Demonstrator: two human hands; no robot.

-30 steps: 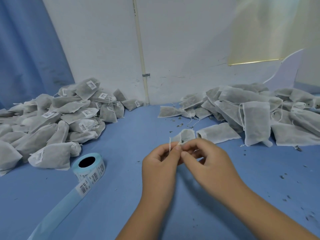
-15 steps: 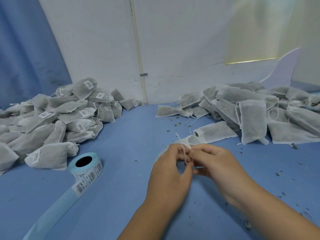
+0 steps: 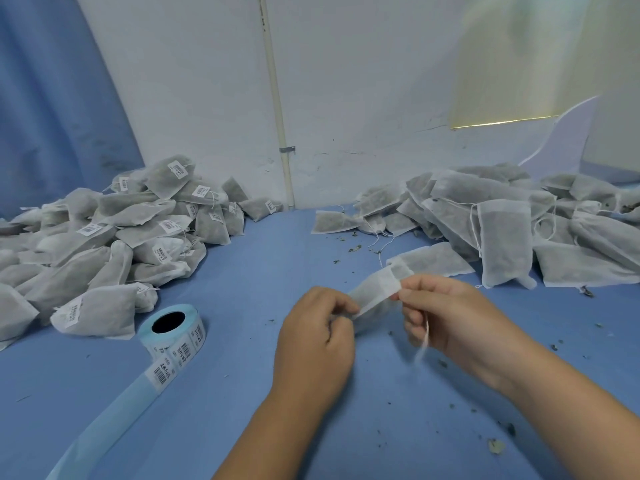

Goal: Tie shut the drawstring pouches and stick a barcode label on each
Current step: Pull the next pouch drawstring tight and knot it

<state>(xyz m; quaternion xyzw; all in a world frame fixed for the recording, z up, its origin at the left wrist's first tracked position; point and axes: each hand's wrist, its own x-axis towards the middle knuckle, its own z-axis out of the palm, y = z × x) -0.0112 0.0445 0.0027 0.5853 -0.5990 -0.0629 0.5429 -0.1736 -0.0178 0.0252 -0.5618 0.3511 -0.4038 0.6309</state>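
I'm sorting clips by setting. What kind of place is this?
Likely a small hand-packing workroom: a heap of labelled pouches, a heap of unlabelled ones, and a barcode label roll on a blue-covered table.

The left hand [image 3: 313, 336] and right hand [image 3: 450, 317] have drawn apart, the pouch [image 3: 375, 292] now stretched between them, its string [image 3: 424, 341] dangling.

Drawstring [image 3: 423, 342] under the right hand [image 3: 460, 320] is blurred.

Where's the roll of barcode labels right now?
Head view: the label roll sits on the blue table, left of the left hand, beside the labelled pouch pile.
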